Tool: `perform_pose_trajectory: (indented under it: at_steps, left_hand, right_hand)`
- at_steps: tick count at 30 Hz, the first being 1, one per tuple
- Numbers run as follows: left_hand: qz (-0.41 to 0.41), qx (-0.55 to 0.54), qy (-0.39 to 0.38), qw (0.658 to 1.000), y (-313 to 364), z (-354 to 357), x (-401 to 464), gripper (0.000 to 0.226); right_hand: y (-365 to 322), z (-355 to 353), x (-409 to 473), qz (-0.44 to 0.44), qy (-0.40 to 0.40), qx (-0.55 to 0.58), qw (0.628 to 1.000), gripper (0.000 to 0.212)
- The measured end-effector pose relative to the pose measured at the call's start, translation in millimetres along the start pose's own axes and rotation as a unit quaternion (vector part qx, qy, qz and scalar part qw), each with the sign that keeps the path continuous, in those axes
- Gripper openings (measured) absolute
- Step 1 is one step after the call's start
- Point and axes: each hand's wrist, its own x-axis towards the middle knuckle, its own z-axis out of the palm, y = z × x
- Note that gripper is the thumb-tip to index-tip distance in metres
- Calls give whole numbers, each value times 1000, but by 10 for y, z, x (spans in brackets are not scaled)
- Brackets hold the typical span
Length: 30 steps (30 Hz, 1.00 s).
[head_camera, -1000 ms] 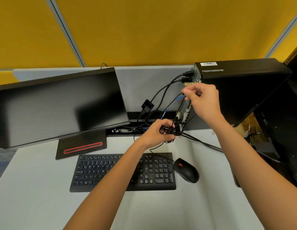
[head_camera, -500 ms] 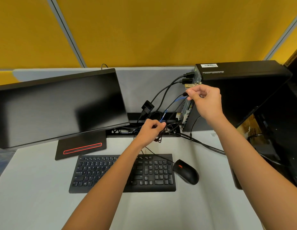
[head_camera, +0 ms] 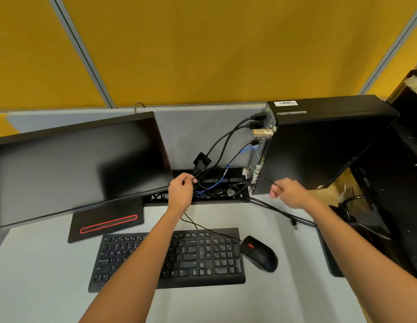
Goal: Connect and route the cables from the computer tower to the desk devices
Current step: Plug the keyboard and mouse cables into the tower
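The black computer tower (head_camera: 324, 145) stands at the desk's back right, rear ports facing left. Black cables (head_camera: 256, 120), a beige connector (head_camera: 263, 132) and a blue cable (head_camera: 248, 149) sit in those ports and drop into the cable slot (head_camera: 235, 173). My left hand (head_camera: 180, 193) pinches a thin black cable (head_camera: 191, 223) at the slot's left end; it trails across the keyboard (head_camera: 203, 259) towards the mouse (head_camera: 260, 252). My right hand (head_camera: 290, 193) hovers by the tower's lower rear corner, fingers curled, pinching a thin black cable (head_camera: 269, 180).
A tilted black monitor (head_camera: 74, 164) on a red-striped base (head_camera: 107, 221) fills the left side. Two loose black cables (head_camera: 284, 210) run over the desk to the right edge. Dark equipment (head_camera: 394, 194) stands to the right, yellow partition panels behind.
My right hand has dropped from the tower's upper rear ports to its lower corner. My left hand has moved left and back to the cable slot.
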Motion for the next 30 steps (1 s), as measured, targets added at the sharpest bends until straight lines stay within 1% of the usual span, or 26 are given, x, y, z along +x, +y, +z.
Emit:
perform_pose_trajectory:
  at_steps: [2,3,5,6,8,9,10,11,12,13,14,15,16,17,18,19,20,21,22,24,25,26,27,28,30]
  left_hand:
    - [31,-6,13,999,222,104,-13,31]
    - [52,8,14,999,339,157,-5,38]
    - [81,67,8,994,542,265,36,52]
    - [89,105,12,990,623,313,57,55]
    - [119,186,36,975,724,382,92,49]
    - [150,225,51,961,738,411,95,43]
    - [192,264,56,944,745,439,98,43]
    - [238,307,52,920,735,473,100,54]
    - [287,348,39,892,716,511,107,72]
    - [328,382,16,864,688,541,106,83]
    - [359,402,-18,842,667,565,107,83]
    - [373,401,-59,835,638,580,100,74]
    - [362,370,-100,850,593,586,120,58]
    - [328,315,-134,881,542,581,144,43]
    - [278,258,-158,911,473,568,186,31]
    - [232,218,-168,933,404,558,234,24]
    - [199,206,-166,944,344,536,262,19]
    - [175,205,-158,950,282,515,294,16]
    - [159,207,-144,955,231,489,323,15]
    - [145,198,-110,963,156,449,369,20]
    - [148,178,-100,968,143,440,390,20]
    - [153,143,-104,972,160,440,412,19]
    - [158,99,-120,975,211,445,420,18]
    - [162,59,-149,974,279,455,431,17]
    - [176,17,-210,962,425,470,469,20]
  right_hand:
    - [-168,92,17,-2,5,-17,1000,28]
    - [-274,114,11,-4,15,-48,999,24]
    - [-472,132,11,-17,48,-146,988,22]
    - [-558,129,19,-26,55,-188,980,23]
    - [-707,131,67,-35,52,-255,965,24]
    - [-773,132,84,-38,49,-282,957,26]
    - [-837,133,99,-44,46,-303,951,27]
    - [-891,142,102,-56,42,-321,945,27]
    - [-939,147,109,-74,37,-336,938,27]
    - [-976,160,113,-95,28,-343,934,26]
    - [-1004,163,123,-114,14,-336,935,22]
    - [-1015,157,118,-124,-5,-309,943,16]
    - [-1011,149,127,-129,-22,-275,952,12]
    - [-989,142,142,-139,-21,-242,960,12]
    - [-960,141,170,-152,1,-223,963,16]
    - [-930,138,204,-163,35,-215,962,20]
    - [-906,143,223,-173,76,-205,960,21]
    - [-897,145,243,-173,118,-200,957,22]
    - [-906,141,247,-158,159,-194,955,30]
    - [-937,140,245,-95,224,-173,955,49]
    - [-957,141,250,-60,231,-153,959,55]
    - [-989,131,255,-33,218,-126,967,57]
    - [-1023,120,255,-13,188,-95,978,59]
    - [-1056,119,264,1,154,-67,986,61]
    - [-1101,107,312,27,126,-61,990,57]
